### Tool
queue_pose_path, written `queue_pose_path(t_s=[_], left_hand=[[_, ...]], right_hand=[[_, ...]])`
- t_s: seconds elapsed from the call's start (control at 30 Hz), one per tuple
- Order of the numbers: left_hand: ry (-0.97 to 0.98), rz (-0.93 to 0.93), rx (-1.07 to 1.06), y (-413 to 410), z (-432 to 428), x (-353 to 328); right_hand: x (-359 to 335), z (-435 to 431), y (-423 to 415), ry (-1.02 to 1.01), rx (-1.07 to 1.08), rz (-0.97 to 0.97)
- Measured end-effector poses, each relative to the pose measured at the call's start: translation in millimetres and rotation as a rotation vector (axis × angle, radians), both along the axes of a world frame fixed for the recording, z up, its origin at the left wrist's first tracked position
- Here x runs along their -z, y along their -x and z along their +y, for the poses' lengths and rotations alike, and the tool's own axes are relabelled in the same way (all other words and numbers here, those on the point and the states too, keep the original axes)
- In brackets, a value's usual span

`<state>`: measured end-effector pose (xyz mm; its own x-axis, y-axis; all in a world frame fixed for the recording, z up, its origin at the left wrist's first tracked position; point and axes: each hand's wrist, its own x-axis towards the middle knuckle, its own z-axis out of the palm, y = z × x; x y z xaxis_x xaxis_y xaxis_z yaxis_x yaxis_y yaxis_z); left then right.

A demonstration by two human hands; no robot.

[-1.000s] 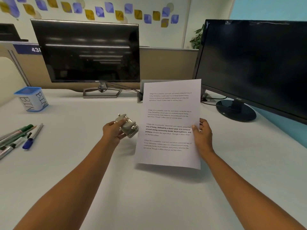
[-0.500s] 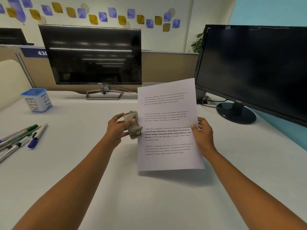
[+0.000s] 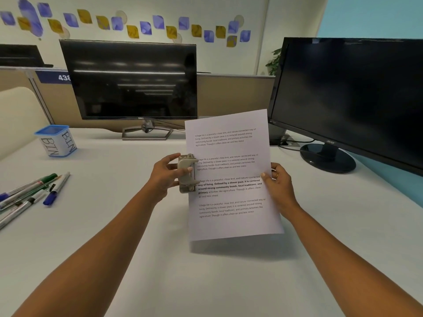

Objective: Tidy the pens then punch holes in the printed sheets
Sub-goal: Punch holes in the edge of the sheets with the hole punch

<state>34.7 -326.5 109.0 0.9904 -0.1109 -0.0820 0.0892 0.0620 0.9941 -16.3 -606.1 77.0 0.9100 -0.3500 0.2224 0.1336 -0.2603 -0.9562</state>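
My left hand (image 3: 166, 176) grips a grey metal hole punch (image 3: 187, 173), held upright against the left edge of a printed sheet (image 3: 231, 175). My right hand (image 3: 278, 186) pinches the sheet's right edge and holds it up above the white desk (image 3: 114, 236). The sheet's left margin sits inside the punch's slot. Several pens (image 3: 34, 191) lie loose at the desk's left edge. A blue-rimmed cup marked BIN (image 3: 56, 140) stands behind them.
A Dell monitor (image 3: 132, 81) stands at the back centre on a metal stand. A larger black monitor (image 3: 352, 97) with a round base (image 3: 327, 157) fills the right side. A partition wall runs behind the desk.
My left hand turned the punch upright and slid it onto the sheet's left edge. The sheet shifted slightly left toward the punch. The pens did not move.
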Motion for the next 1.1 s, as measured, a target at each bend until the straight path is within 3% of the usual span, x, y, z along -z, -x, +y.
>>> queue_pose_path(t_s=[1.1], left_hand=[[0.027,0.081,-0.052,-3.3,5.2,7.8]], right_hand=[[13.1,5.0,-6.4,-0.051,-0.035,0.061]])
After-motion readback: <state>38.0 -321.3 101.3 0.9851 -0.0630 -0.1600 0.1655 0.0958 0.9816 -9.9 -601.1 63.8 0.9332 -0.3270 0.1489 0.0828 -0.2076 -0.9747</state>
